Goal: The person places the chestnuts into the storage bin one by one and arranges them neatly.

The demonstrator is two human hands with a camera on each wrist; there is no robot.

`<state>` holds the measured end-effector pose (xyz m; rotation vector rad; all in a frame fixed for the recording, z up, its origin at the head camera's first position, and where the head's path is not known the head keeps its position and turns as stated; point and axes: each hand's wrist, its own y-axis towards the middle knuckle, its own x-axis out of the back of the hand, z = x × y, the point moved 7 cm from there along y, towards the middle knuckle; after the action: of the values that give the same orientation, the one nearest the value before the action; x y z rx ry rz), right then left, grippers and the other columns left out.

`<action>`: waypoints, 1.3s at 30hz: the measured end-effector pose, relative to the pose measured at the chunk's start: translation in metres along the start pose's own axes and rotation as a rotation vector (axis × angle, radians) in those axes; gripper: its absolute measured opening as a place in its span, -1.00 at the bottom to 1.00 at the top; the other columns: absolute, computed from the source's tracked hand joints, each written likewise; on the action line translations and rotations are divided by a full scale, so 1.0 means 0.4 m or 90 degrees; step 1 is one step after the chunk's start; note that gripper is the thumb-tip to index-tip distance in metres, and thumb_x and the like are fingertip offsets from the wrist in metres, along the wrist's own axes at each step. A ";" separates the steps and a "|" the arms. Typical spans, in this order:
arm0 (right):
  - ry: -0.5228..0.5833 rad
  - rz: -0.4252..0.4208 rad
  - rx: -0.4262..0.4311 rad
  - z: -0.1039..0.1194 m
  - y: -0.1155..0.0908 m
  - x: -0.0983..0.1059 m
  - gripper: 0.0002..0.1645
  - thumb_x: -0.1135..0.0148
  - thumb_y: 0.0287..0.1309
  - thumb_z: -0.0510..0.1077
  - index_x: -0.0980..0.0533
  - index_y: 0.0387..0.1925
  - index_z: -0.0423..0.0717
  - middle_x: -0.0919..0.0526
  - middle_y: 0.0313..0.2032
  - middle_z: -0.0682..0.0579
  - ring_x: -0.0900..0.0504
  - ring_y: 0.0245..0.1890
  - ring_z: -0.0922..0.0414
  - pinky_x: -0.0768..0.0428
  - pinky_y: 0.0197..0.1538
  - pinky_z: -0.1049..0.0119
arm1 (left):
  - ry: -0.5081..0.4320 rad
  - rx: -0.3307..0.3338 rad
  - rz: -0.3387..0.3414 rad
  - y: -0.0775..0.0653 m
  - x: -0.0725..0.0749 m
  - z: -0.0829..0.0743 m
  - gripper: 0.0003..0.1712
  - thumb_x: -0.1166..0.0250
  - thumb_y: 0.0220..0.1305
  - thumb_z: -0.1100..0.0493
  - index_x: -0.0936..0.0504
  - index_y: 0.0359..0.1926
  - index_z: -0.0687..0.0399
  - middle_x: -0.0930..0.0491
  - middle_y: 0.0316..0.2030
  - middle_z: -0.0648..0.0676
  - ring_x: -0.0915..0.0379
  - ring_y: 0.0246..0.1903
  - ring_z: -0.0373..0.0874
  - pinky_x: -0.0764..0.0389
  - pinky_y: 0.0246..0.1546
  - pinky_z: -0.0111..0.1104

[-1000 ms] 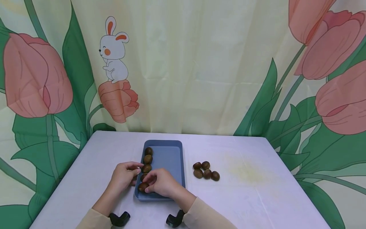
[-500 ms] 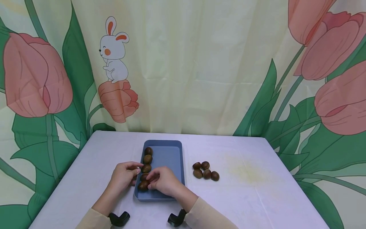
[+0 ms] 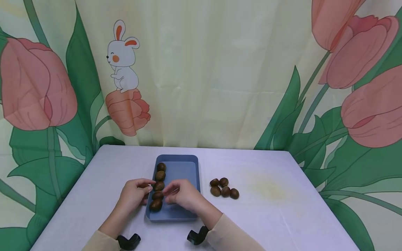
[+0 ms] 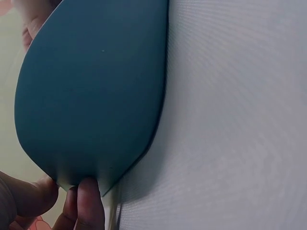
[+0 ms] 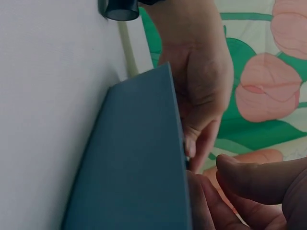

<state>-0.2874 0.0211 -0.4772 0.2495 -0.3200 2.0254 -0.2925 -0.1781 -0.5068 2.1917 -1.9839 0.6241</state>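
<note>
In the head view, a blue tray (image 3: 185,174) holds several chestnuts (image 3: 155,205) in a single line along its left side. My left hand (image 3: 133,193) grips the tray's left rim, fingertips against the outer wall in the left wrist view. Over the tray, just right of the lower chestnuts, is my right hand (image 3: 185,196). Its thumb and fingers are relaxed and apart, with nothing visible between them. The right wrist view shows the right hand's thumb (image 5: 254,179) above the tray wall, with the left hand (image 5: 201,91) beyond; the chestnuts are hidden there.
To the right of the tray, several loose chestnuts (image 3: 225,191) lie in a cluster on the white tablecloth (image 3: 276,216). Black wrist mounts (image 3: 198,235) stick out below the sleeves. A curtain (image 3: 204,69) printed with tulips and a rabbit hangs behind the table.
My right hand has let go of the nearest chestnut and drawn back slightly up and right, uncovering the lower chestnuts. My left hand stays at the rim. The head view has shifted slightly.
</note>
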 end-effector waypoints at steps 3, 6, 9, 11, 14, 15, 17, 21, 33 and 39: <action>0.005 0.000 -0.003 0.006 -0.006 0.021 -0.76 -0.52 0.19 -0.37 -0.76 -0.10 -0.17 -0.83 -0.12 -0.12 -0.75 -0.23 0.18 -0.70 -0.13 0.31 | 0.004 -0.006 0.000 -0.003 0.002 -0.002 -0.73 -0.34 0.43 0.36 -0.81 0.08 0.19 -0.68 -0.11 0.20 -0.55 -0.33 -0.08 -0.74 -0.47 -0.29; 0.007 -0.006 0.002 0.009 -0.012 0.047 -0.75 -0.51 0.21 -0.36 -0.76 -0.06 -0.20 -0.83 -0.07 -0.19 -0.76 -0.19 0.18 -0.74 -0.06 0.26 | 0.011 -0.008 -0.001 -0.005 0.003 -0.005 -0.73 -0.33 0.44 0.36 -0.81 0.08 0.19 -0.68 -0.13 0.19 -0.54 -0.35 -0.09 -0.73 -0.47 -0.29; 0.018 -0.018 0.004 0.006 -0.018 0.077 -0.76 -0.51 0.22 -0.34 -0.76 -0.06 -0.19 -0.82 -0.03 -0.23 -0.79 -0.17 0.17 -0.79 -0.02 0.21 | 0.011 -0.008 -0.004 -0.007 0.003 -0.007 -0.73 -0.33 0.43 0.37 -0.81 0.08 0.19 -0.69 -0.12 0.21 -0.55 -0.33 -0.08 -0.74 -0.47 -0.29; 0.022 -0.027 0.006 0.004 -0.022 0.098 -0.77 -0.51 0.22 -0.33 -0.77 -0.07 -0.16 -0.82 -0.01 -0.25 -0.80 -0.15 0.16 -0.80 0.02 0.19 | 0.011 -0.011 -0.004 -0.007 0.003 -0.007 -0.73 -0.33 0.43 0.38 -0.81 0.07 0.19 -0.69 -0.11 0.21 -0.56 -0.31 -0.07 -0.74 -0.47 -0.29; 0.026 -0.039 0.003 0.001 -0.029 0.128 -0.76 -0.51 0.23 -0.32 -0.76 -0.05 -0.14 -0.81 0.02 -0.26 -0.80 -0.11 0.14 -0.82 0.06 0.15 | 0.010 -0.013 -0.006 -0.008 0.002 -0.006 -0.73 -0.34 0.42 0.39 -0.81 0.07 0.19 -0.69 -0.12 0.21 -0.55 -0.30 -0.06 -0.75 -0.47 -0.30; 0.027 -0.041 0.004 0.001 -0.032 0.138 -0.75 -0.50 0.24 -0.32 -0.76 -0.04 -0.15 -0.80 0.03 -0.27 -0.81 -0.10 0.13 -0.82 0.07 0.15 | 0.010 -0.013 -0.006 -0.008 0.002 -0.006 -0.73 -0.34 0.42 0.39 -0.81 0.07 0.19 -0.69 -0.12 0.21 -0.55 -0.30 -0.06 -0.74 -0.47 -0.30; 0.031 -0.043 0.007 -0.002 -0.038 0.157 -0.73 -0.49 0.25 -0.33 -0.75 -0.01 -0.19 -0.79 0.06 -0.29 -0.82 -0.07 0.10 -0.82 0.08 0.15 | 0.011 -0.010 -0.008 -0.008 0.002 -0.005 -0.73 -0.34 0.42 0.39 -0.82 0.07 0.19 -0.69 -0.11 0.21 -0.55 -0.29 -0.05 -0.74 -0.47 -0.30; 0.047 -0.043 0.020 -0.010 -0.052 0.192 -0.68 -0.45 0.26 -0.35 -0.71 0.06 -0.28 -0.76 0.10 -0.34 -0.83 0.03 -0.06 -0.81 0.08 0.18 | 0.013 -0.006 -0.008 -0.007 0.003 -0.004 -0.73 -0.34 0.43 0.38 -0.81 0.07 0.18 -0.68 -0.10 0.22 -0.54 -0.30 -0.05 -0.74 -0.47 -0.29; 0.053 -0.115 -0.027 -0.052 -0.112 0.309 -0.68 -0.44 0.25 -0.36 -0.71 0.05 -0.28 -0.77 0.09 -0.32 -0.83 -0.13 0.06 -0.81 -0.05 0.22 | 0.004 -0.015 0.003 -0.007 -0.001 0.000 -0.74 -0.36 0.42 0.36 -0.81 0.07 0.19 -0.72 -0.08 0.20 -0.53 -0.37 -0.11 -0.74 -0.48 -0.28; 0.080 -0.120 -0.028 -0.081 -0.140 0.351 -0.67 -0.40 0.30 -0.38 -0.65 0.08 -0.40 -0.73 0.10 -0.40 -0.81 -0.08 0.01 -0.85 -0.02 0.19 | 0.004 -0.013 0.004 -0.006 0.000 0.000 -0.74 -0.35 0.43 0.37 -0.81 0.07 0.19 -0.71 -0.11 0.18 -0.53 -0.38 -0.10 -0.73 -0.48 -0.27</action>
<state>-0.3026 0.1737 -0.4574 0.1201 -0.2522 1.8362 -0.2900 -0.1777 -0.5063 2.1699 -1.9864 0.6079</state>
